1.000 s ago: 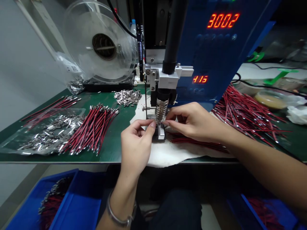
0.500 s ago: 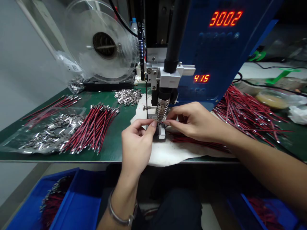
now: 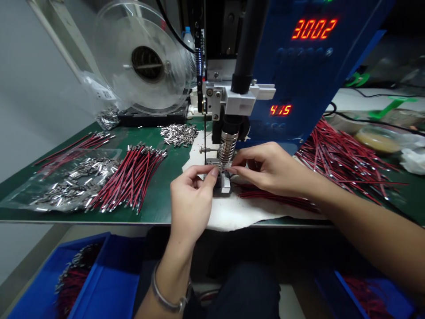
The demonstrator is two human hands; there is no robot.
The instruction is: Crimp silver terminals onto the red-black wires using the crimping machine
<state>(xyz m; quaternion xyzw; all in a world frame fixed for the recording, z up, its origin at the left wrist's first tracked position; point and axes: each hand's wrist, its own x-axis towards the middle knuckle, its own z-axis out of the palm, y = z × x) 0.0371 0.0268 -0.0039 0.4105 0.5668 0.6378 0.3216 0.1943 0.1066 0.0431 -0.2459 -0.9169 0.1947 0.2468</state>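
At the small metal jig [image 3: 226,182] under the soldering head, my left hand [image 3: 192,195] pinches with thumb and forefinger. What it holds is too small to make out. Close on the right, my right hand [image 3: 270,170] also pinches at the jig, its fingertips almost meeting the left ones; the thing between them is hidden. Just above both sets of fingertips stands the soldering head's coiled spring tip [image 3: 228,148]. Several red-and-black wires [image 3: 275,198] lie beneath my right hand on a white cloth [image 3: 232,215].
Left are a wire bundle with metal ends [image 3: 131,177], a plastic bag of metal connectors [image 3: 73,186] and a loose connector pile [image 3: 179,134]. A clear reel [image 3: 109,57] stands behind. At right are a blue machine [image 3: 299,79] and a wire heap [image 3: 332,155]. Blue bins [image 3: 116,266] sit below.
The soldering head has risen slightly above the jig. Both hands keep their pinch in nearly the same place; the whole view has shifted a little.
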